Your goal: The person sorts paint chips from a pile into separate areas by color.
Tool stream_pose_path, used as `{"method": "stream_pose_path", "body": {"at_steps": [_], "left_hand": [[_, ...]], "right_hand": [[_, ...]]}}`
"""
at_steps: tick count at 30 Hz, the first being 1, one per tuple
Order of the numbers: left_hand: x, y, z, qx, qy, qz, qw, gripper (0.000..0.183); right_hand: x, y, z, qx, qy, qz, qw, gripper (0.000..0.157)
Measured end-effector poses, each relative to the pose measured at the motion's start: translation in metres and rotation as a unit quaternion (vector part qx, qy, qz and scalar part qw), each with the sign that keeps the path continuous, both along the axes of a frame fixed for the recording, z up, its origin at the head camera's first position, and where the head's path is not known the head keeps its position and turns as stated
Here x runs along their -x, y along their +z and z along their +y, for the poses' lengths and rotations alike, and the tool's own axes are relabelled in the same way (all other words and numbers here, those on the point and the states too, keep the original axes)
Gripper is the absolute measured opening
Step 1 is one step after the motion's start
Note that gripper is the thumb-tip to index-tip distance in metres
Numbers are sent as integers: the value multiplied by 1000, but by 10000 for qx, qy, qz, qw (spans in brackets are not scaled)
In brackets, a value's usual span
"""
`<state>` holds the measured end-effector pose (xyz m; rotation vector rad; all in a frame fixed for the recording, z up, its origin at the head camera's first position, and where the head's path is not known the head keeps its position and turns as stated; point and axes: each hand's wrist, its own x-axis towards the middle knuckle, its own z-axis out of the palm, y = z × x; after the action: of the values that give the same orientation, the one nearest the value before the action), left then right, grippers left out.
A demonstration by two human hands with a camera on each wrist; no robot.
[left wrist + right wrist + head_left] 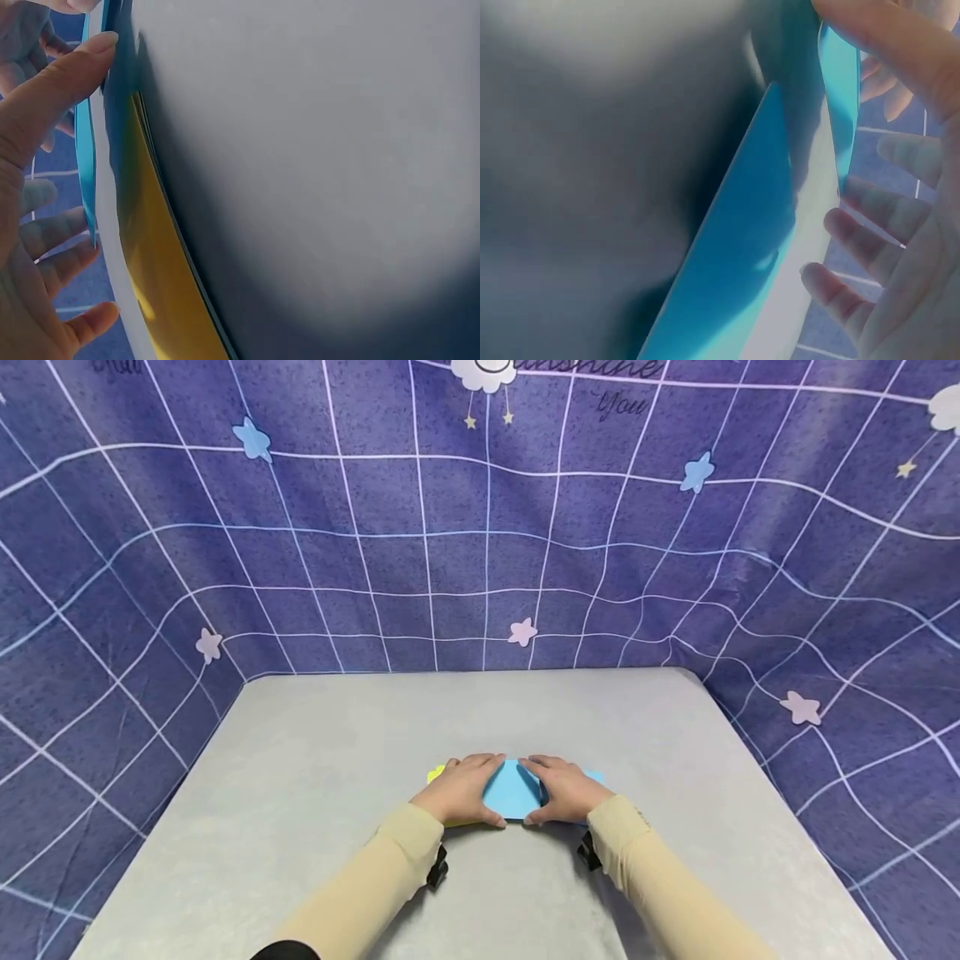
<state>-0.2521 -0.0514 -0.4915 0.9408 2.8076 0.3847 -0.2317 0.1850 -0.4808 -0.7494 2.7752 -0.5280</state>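
A light blue sheet of paper or thin card [512, 789] is held between the two hands, above the table. My left hand [468, 789] grips its left side, thumb at the near edge and fingers at the far edge. The right hand [567, 789] holds the right side in the same way. Beneath the left hand lies a yellow sheet [161, 255], with thin layered edges in the left wrist view. Under the right hand, another blue sheet [727, 217] lies on the table. Both lower sheets are mostly hidden by the hands in the head view.
The pale grey tabletop [337, 752] spreads around the hands. A purple curtain [375, 560] with a white grid and stars hangs behind it and along both sides. Dark wrist devices [437, 867] sit below the beige sleeves [360, 877].
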Motion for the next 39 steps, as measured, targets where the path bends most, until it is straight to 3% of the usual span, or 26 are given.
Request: {"method": "stream_pose_path", "body": {"at_steps": [10, 21, 32, 39], "left_hand": [[4, -2, 23, 119, -99, 38, 9999, 110], [2, -11, 51, 398, -214, 45, 9990, 111], [0, -3, 78, 630, -431, 90, 9970, 107], [0, -7, 88, 571, -416, -107, 9974, 105]], "right_hand": [[0, 0, 22, 100, -102, 75, 9999, 103], [-7, -11, 41, -92, -292, 0, 9995, 101], [-17, -10, 69, 147, -576, -60, 9982, 103], [-18, -12, 77, 54, -615, -130, 9980, 102]]}}
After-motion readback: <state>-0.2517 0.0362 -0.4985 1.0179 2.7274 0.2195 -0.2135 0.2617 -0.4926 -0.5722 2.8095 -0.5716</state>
